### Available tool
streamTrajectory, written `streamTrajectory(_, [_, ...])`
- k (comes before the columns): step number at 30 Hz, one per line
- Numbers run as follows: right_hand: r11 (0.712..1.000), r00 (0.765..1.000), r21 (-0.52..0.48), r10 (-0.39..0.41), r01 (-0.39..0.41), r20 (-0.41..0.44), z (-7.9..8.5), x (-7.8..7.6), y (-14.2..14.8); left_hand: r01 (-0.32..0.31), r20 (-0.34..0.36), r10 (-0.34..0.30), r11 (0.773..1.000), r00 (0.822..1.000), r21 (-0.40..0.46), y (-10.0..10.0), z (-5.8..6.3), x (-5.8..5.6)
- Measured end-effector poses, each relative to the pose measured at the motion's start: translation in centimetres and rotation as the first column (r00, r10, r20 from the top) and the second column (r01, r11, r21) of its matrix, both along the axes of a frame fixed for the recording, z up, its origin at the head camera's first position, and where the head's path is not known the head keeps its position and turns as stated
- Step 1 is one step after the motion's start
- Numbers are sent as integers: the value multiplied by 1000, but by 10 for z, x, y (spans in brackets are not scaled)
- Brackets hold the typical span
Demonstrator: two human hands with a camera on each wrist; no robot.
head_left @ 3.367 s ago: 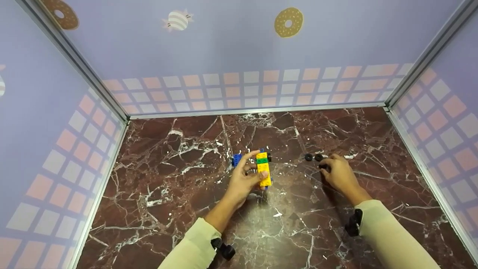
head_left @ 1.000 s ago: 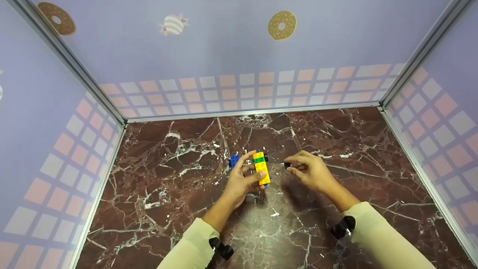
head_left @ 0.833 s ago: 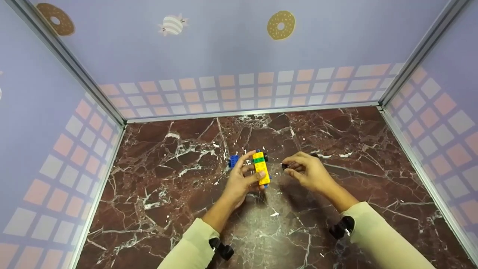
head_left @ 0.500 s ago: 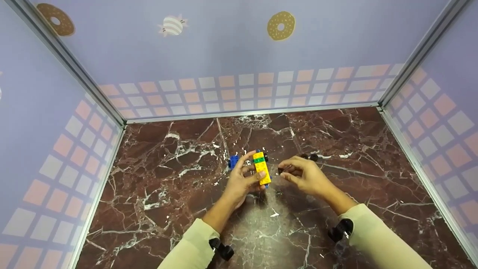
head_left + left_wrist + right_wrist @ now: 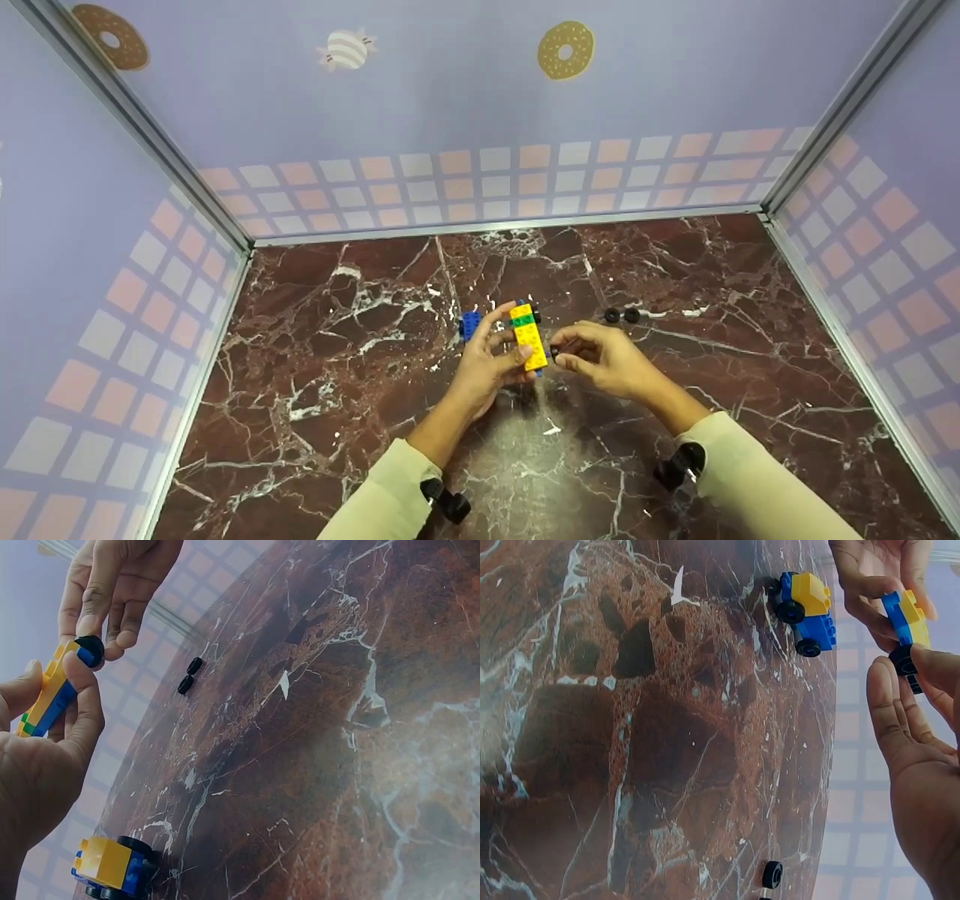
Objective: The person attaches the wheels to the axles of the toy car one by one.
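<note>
My left hand [image 5: 480, 367] holds a toy building-brick car [image 5: 529, 343] up off the table, thumb on its yellow top. It has yellow bricks, a green strip and a blue base. One black wheel shows on its far right side. My right hand [image 5: 611, 361] pinches a small black wheel [image 5: 901, 660] between thumb and fingers, right at the car's near right axle end. In the left wrist view that wheel [image 5: 91, 649] overlaps the blue base. My left hand partly hides a second brick vehicle [image 5: 806, 607], yellow and blue on black wheels, standing on the table.
Two loose black wheels [image 5: 622, 316] lie close together on the table beyond my right hand. The dark red marble-patterned table [image 5: 337, 412] is bounded by purple panels [image 5: 480, 97] at the back and sides. A small white scrap [image 5: 553, 430] lies nearer me.
My right hand has picked up one black wheel from the group at right and carried it left to the car. The left hand keeps its grip, nearly still.
</note>
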State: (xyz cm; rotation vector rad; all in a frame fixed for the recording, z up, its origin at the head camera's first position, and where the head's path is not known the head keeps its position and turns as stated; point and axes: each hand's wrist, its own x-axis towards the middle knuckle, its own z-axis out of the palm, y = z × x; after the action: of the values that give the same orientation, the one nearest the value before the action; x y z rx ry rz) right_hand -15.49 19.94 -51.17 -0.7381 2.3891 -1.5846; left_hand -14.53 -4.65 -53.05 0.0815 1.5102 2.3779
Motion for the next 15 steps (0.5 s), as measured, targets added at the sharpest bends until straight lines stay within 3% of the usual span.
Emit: streamTrajectory(15, [1000, 1000, -6, -12, 12, 16, 1, 1, -3, 11, -22, -11, 1000, 1000, 16, 0, -3, 0])
